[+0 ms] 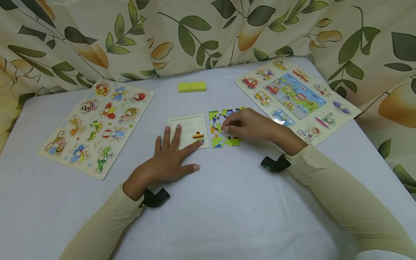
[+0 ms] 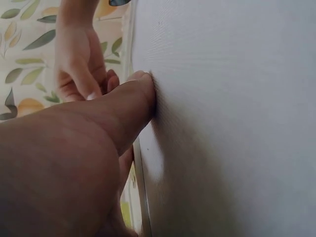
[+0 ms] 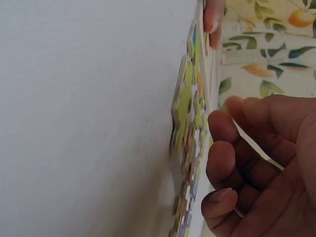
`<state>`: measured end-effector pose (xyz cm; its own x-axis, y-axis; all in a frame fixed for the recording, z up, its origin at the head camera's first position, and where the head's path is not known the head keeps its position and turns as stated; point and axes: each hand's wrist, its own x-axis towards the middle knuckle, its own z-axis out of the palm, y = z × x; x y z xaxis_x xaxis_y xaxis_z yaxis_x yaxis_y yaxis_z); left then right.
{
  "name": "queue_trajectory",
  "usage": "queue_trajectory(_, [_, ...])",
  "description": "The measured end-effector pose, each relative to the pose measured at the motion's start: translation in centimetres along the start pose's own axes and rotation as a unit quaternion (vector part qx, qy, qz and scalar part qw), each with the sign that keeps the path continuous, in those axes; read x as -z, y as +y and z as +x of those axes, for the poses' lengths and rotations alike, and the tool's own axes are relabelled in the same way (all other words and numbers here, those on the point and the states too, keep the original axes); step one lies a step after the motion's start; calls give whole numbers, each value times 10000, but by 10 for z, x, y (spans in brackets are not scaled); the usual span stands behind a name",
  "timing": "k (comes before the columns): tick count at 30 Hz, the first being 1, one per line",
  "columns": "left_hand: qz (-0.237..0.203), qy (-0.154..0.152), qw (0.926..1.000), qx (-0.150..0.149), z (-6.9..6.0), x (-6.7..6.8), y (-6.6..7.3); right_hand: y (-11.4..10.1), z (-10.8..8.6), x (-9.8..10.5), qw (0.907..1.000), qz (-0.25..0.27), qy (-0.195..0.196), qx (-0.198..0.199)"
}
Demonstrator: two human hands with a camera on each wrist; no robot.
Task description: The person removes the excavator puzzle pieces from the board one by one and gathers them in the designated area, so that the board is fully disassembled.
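My left hand (image 1: 169, 159) lies spread, its fingers resting on a small cream puzzle tray (image 1: 191, 124). One piece with a red and yellow part (image 1: 197, 135) sits in the tray's lower right corner, partly under the index finger. My right hand (image 1: 250, 124) is over several loose green jigsaw pieces (image 1: 217, 141) just right of the tray, hiding some of them. In the right wrist view its fingers (image 3: 222, 160) are loosely bent, thumb near the index finger, above the loose pieces (image 3: 183, 98). No piece shows between them.
An insect peg puzzle board (image 1: 97, 126) lies at the left, a vehicle peg puzzle board (image 1: 294, 97) at the right. A yellow-green block (image 1: 192, 87) stands at the back. Behind the white-covered table (image 1: 227, 216) hangs a leaf-patterned curtain (image 1: 195, 32).
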<state>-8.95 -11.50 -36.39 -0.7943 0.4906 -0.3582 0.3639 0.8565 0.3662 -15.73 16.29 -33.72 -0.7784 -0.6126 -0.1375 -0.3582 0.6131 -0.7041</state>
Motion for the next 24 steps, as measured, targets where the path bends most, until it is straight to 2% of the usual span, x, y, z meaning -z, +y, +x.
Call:
queue_trajectory(3, [24,35,10000,-86,-1,0,-1,-4,4,-3,10000,62,43,50])
queue_trajectory(7, [29,185,9992,-342,-2,-1,-2,-9,9,-6,9998,121,96,111])
queue_trajectory(13, [-208,384,9962,-760,-1,2,-3,-16,16,-11,9996,134,136,193])
queue_trajectory(16, [-261,334,9952,-879,-1,4,-2,-20,19,-13,9997,91,149,185])
queue_trajectory(19, [-262,157,9948,-970,-1,4,0,-22,21,-13,9997,151,165,126])
queue_trajectory(24, [-156,-13,9952,-963,0,2,3,-21,23,-15,9994,296,192,27])
